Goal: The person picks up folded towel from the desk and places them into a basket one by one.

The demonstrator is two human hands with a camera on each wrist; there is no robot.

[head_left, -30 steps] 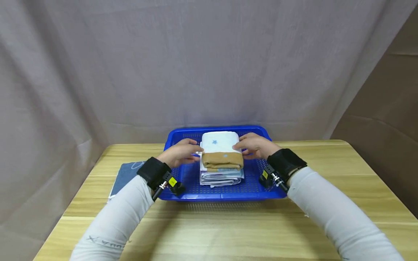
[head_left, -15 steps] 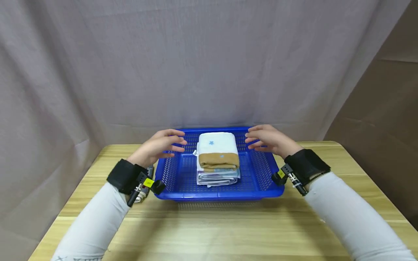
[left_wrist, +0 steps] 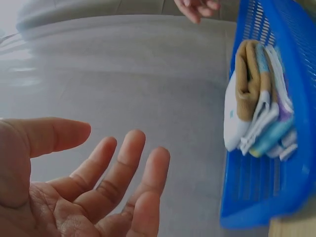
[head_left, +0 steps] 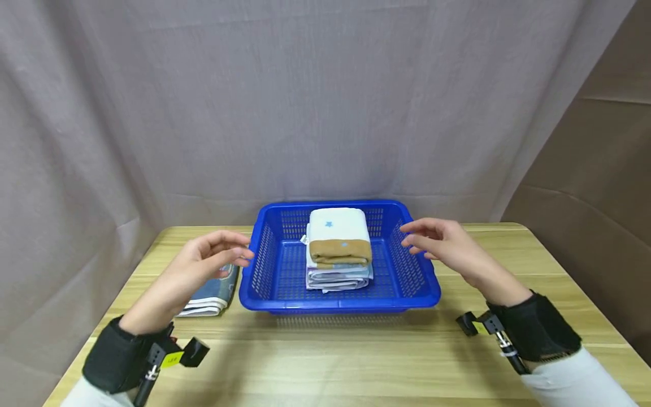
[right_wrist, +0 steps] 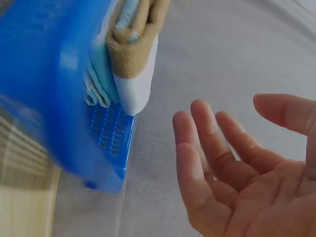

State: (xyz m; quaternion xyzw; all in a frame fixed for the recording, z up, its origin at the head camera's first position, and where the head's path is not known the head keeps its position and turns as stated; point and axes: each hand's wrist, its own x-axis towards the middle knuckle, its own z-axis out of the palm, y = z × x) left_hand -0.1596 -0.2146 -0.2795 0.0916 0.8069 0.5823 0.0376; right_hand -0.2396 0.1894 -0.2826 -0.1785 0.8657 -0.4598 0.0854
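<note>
A folded white and tan towel (head_left: pixel 339 232) with small blue stars tops a stack of folded towels (head_left: pixel 338 278) inside a blue plastic basket (head_left: pixel 338 306). My left hand (head_left: pixel 203 265) hovers just left of the basket, over a folded blue-grey towel (head_left: pixel 216 291) that it partly hides. Its fingers are relaxed and hold nothing, as the left wrist view shows. On the other side, my right hand (head_left: pixel 447 246) hangs near the basket's right rim, palm bare and fingers loosely bent in the right wrist view.
The basket stands near the back of a light wooden table (head_left: pixel 325 362). A grey curtain (head_left: pixel 325 102) hangs behind it, and a brown cloth (head_left: pixel 595 186) covers the right side. A wrist camera (head_left: pixel 193 351) juts from the left wrist.
Both hands have come off the white and tan towel, spread apart and drawn back toward me. The towel stays on the stack. More of the blue-grey towel at left shows now than half a second ago.
</note>
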